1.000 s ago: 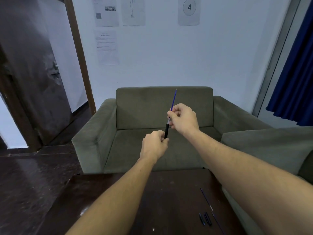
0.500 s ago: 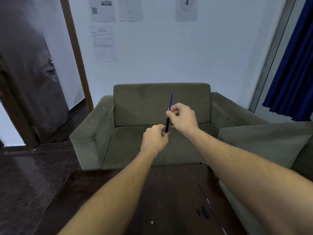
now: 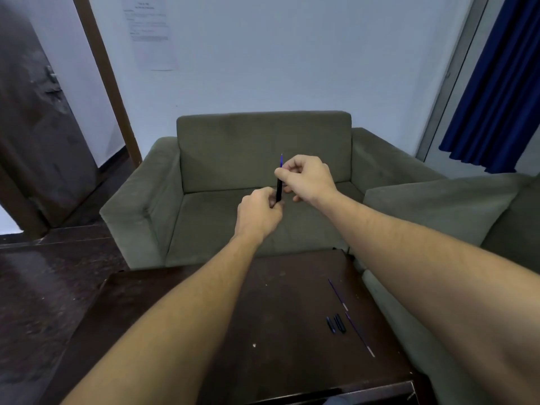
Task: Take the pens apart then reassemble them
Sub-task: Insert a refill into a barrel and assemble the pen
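Note:
My left hand (image 3: pixel 258 216) grips the lower end of a black pen barrel (image 3: pixel 279 190), held upright in front of me. My right hand (image 3: pixel 308 178) pinches a thin blue refill (image 3: pixel 281 161) just above the barrel's top; only a short tip of the refill shows above my fingers. On the dark wooden table (image 3: pixel 204 331), at the right, lie two loose blue refills (image 3: pixel 338 294) (image 3: pixel 358 334) and a few small dark pen parts (image 3: pixel 336 324).
A grey-green armchair (image 3: pixel 263 147) stands just beyond the table. A second sofa (image 3: pixel 438 206) runs along the right. A dark door (image 3: pixel 38 127) is at the left, a blue curtain (image 3: pixel 496 83) at the right. Papers hang on the wall.
The blue refill has slid down into the barrel, so much less of it sticks out above my right hand. My head has tilted down, showing more of the table.

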